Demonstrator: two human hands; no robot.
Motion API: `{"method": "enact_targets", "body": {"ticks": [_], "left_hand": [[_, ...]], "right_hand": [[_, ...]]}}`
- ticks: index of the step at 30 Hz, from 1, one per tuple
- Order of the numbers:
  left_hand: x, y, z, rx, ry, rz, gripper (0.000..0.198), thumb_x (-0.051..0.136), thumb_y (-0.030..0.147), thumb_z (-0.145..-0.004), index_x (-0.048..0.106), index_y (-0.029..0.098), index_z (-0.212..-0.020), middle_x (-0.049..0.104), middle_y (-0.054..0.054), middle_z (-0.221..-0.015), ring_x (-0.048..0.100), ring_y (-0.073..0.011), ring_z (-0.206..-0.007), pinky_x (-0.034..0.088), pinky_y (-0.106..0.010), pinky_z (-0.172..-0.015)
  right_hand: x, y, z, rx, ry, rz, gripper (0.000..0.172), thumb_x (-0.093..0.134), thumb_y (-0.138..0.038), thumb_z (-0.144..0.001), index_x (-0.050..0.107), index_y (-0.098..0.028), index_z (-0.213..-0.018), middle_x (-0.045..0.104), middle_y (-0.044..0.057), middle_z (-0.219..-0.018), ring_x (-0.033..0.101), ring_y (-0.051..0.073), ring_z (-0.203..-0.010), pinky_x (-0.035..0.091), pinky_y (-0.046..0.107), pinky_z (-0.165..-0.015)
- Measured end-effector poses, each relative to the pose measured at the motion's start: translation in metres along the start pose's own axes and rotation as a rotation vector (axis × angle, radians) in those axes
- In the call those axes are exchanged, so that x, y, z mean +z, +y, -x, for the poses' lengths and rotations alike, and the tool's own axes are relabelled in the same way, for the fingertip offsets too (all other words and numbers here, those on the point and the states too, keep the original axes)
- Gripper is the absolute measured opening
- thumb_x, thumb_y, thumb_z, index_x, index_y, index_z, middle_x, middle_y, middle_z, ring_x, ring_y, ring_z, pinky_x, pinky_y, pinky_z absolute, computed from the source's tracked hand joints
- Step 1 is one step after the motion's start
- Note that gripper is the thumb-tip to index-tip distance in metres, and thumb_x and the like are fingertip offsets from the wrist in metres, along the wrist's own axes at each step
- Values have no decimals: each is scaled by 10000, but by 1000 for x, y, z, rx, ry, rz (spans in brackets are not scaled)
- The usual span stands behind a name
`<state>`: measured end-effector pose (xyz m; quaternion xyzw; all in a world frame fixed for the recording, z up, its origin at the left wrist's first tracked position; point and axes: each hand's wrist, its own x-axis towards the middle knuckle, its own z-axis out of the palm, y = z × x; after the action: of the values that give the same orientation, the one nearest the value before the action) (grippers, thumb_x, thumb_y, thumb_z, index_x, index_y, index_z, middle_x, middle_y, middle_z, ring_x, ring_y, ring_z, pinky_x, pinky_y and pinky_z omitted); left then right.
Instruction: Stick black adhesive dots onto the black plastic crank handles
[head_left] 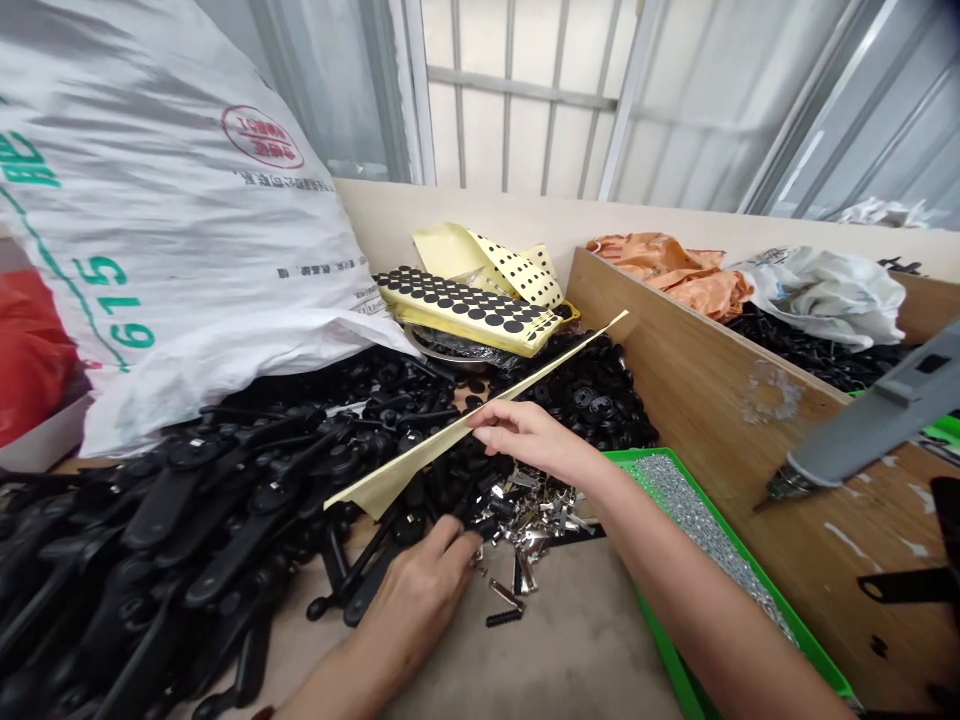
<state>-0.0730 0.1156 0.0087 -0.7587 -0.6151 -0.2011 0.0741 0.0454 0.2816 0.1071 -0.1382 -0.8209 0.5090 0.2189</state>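
Note:
My right hand (521, 435) pinches the lower edge of a long pale yellow sheet (420, 455), seen almost edge-on and slanting up to the right. Below it, my left hand (431, 580) is closed with its fingers curled down; whatever they grip is hidden. Black crank-like handles (382, 570) lie beside the left hand, some partly behind it. To its right is a heap of small shiny metal pieces (532, 515). A short black ribbed piece (502, 619) rests on the table (555, 640) in front of them.
Yellow sheets with black round stickers (472, 305) sit at the back. A big white sack (187, 200) stands left over piled black handles. At right are a green tray (660, 640) of small metal parts, a wooden divider (690, 400) and a grey power screwdriver (870, 420).

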Motion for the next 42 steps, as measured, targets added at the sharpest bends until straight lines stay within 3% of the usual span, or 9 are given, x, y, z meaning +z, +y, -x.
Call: {"method": "enact_targets", "body": {"ticks": [4, 7, 9, 15, 22, 27, 32, 36, 42], "left_hand": [[-1, -10, -60, 21, -29, -48, 257, 345, 99, -899, 596, 158, -912, 562, -57, -869, 575, -162, -680, 504, -257, -577], [3, -8, -81, 9, -30, -70, 204, 388, 122, -899, 587, 130, -945, 558, -120, -1011, 556, -231, -875, 512, -349, -704], [3, 0, -75, 51, -60, -59, 201, 390, 111, -898, 588, 130, -930, 562, -125, -1007, 534, -248, -896, 492, -382, -729], [-3, 32, -31, 277, -273, 50, 175, 477, 69, -877, 581, 191, -807, 600, -17, -848, 540, -170, -756, 439, -278, -670], [-4, 36, -36, 135, -390, 44, 128, 501, 137, -889, 609, 170, -826, 620, -59, -853, 584, -207, -758, 461, -304, -655], [-4, 35, -36, 43, -415, 58, 269, 423, -32, -810, 593, 172, -854, 613, -57, -860, 596, -186, -732, 455, -267, -627], [-5, 31, -35, -33, -410, 99, 337, 396, -69, -752, 584, 175, -886, 610, -43, -851, 609, -165, -712, 451, -237, -614], [-13, 27, -32, -64, -403, 140, 370, 365, -58, -784, 598, 186, -936, 610, -32, -867, 616, -142, -723, 448, -210, -615], [-10, 37, -22, -61, -421, 140, 207, 428, 83, -880, 614, 172, -858, 615, -48, -864, 607, -171, -747, 469, -246, -644]], "right_hand": [[1, 1, -1, -17, 7, 18, 164, 530, -225, -834, 627, -148, -941, 608, 12, -846, 556, 124, -709, 455, 265, -677], [0, 3, -2, -29, 19, 26, 164, 537, -219, -831, 636, -146, -939, 617, 16, -873, 561, 131, -751, 446, 263, -703], [-1, 6, -3, -27, 17, 21, 173, 535, -222, -833, 636, -146, -953, 621, 18, -882, 566, 125, -726, 452, 256, -682], [-3, 11, -2, -18, 6, -4, 162, 540, -233, -837, 638, -151, -936, 626, 16, -873, 559, 109, -677, 468, 248, -657], [-4, 6, 1, -5, -2, -10, 141, 535, -197, -829, 632, -146, -917, 606, 7, -834, 549, 103, -652, 466, 249, -657], [-2, 6, 1, 4, 6, -18, 119, 538, -188, -826, 629, -152, -893, 592, -8, -790, 538, 95, -624, 460, 241, -643], [0, 4, 1, 20, 6, -38, 107, 538, -184, -831, 627, -151, -881, 606, 1, -817, 549, 98, -647, 467, 241, -648], [0, 4, 2, 52, 7, -46, 120, 538, -197, -834, 629, -154, -898, 596, -9, -774, 558, 100, -642, 460, 240, -641], [3, 2, 1, 80, 9, -49, 111, 548, -203, -826, 622, -153, -892, 574, -17, -774, 545, 90, -617, 431, 229, -610]]}}
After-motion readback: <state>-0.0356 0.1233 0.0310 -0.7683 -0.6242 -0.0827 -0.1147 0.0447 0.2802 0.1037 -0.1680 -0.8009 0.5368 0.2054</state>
